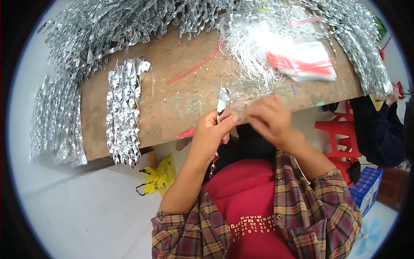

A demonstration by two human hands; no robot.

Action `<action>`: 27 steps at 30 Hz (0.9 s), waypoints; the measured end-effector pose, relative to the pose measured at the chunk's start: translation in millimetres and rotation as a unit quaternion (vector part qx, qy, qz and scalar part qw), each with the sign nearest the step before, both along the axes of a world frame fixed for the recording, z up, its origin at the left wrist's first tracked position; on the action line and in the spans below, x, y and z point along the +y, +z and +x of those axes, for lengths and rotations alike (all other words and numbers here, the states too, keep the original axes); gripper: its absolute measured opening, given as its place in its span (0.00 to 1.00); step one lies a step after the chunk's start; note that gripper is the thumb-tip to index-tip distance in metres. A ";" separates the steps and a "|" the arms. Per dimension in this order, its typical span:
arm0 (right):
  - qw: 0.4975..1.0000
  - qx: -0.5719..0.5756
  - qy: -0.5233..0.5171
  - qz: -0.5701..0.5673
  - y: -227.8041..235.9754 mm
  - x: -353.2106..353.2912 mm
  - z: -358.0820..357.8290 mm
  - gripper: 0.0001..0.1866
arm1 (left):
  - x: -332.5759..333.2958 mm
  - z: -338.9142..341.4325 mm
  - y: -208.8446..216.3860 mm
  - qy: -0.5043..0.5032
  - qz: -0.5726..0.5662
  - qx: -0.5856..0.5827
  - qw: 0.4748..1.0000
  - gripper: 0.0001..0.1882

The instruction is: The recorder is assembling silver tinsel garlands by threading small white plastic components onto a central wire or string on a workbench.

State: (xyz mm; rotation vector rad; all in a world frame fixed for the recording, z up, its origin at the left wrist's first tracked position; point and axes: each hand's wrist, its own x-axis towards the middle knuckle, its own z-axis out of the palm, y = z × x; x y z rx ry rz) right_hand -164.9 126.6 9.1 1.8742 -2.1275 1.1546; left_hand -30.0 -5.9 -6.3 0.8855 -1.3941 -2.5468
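Observation:
My left hand (214, 131) is closed on a shiny silver foil strip (223, 100) near the table's front edge. The strip's flat, rounded top sticks up above the thumb and fingers. A twisted length hangs below the hand, in front of my red shirt. Just to the right, my right hand (274, 121) is raised over the table edge. Motion smears its fingers, so whether it holds anything cannot be made out. A bundle of twisted silver strips (124, 110) lies to the left, with a white tag and loose string at its top.
Heaps of silver twisted strips (129, 26) cover the back of the wooden table (172, 103). Tangled white string (254, 56) lies beside clear plastic bags (310, 64) with red bands. Red stools (338, 134) and a person in dark clothes (379, 129) are at right. A yellow bag (161, 176) sits below the table.

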 end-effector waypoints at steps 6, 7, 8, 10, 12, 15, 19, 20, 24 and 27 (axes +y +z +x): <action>0.954 -0.295 0.042 0.034 9.0 -17.3 -15.7 0.06 | -4.7 4.8 17.3 0.025 -0.041 0.017 0.999 0.06; 0.945 -0.324 0.031 0.044 3.8 -20.6 -19.0 0.06 | -5.8 5.0 17.0 0.023 -0.042 0.016 0.999 0.06; 0.934 -0.351 0.021 0.055 -0.1 -22.7 -21.7 0.06 | -7.1 5.2 16.1 0.030 -0.048 0.008 0.998 0.06; 0.930 -0.362 0.019 0.061 -4.5 -24.6 -24.9 0.06 | -11.0 10.1 16.1 0.044 -0.055 -0.003 0.997 0.06; 0.925 -0.373 0.015 0.067 -7.9 -27.7 -28.3 0.05 | -15.5 16.2 17.6 0.053 -0.069 -0.008 0.996 0.07; 0.996 0.005 0.074 0.054 -11.2 -33.0 -28.3 0.07 | -17.1 24.2 22.3 0.073 -0.147 -0.014 0.986 0.16; 0.970 0.159 0.154 0.096 -13.3 -39.0 -16.1 0.06 | -27.8 32.1 25.5 0.070 -0.197 0.008 0.978 0.28; 0.959 0.209 0.163 0.101 -14.7 -40.7 -13.6 0.05 | -28.4 32.6 24.4 0.070 -0.197 0.008 0.978 0.28; 0.952 0.236 0.165 0.106 -19.5 -44.4 -4.5 0.03 | -29.1 32.9 22.1 0.093 -0.198 0.011 0.976 0.19; 0.956 0.229 0.171 0.070 -24.6 -50.6 -0.7 0.06 | -24.6 29.6 15.3 0.107 -0.181 0.043 0.977 0.14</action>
